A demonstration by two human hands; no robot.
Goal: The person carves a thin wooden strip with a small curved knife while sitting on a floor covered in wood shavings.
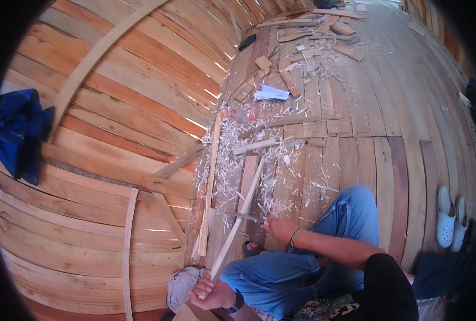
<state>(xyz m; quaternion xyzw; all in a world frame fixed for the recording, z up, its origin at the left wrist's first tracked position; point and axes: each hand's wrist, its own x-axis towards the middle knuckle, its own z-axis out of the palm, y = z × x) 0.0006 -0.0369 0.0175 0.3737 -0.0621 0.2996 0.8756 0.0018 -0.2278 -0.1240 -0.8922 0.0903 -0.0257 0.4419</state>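
Single head-worn fisheye view, looking steeply down, close over lap and plank floor [355, 160]

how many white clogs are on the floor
2: the white clogs lie side by side on the floorboards at the far right, one left of the other. Nothing appears to hide more, though the rim is dark.

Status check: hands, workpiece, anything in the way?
Left hand gripping near end of long pale wooden strip. Right hand holding thin metal blade across strip. Pale wood shavings and offcuts litter plank floor ahead.
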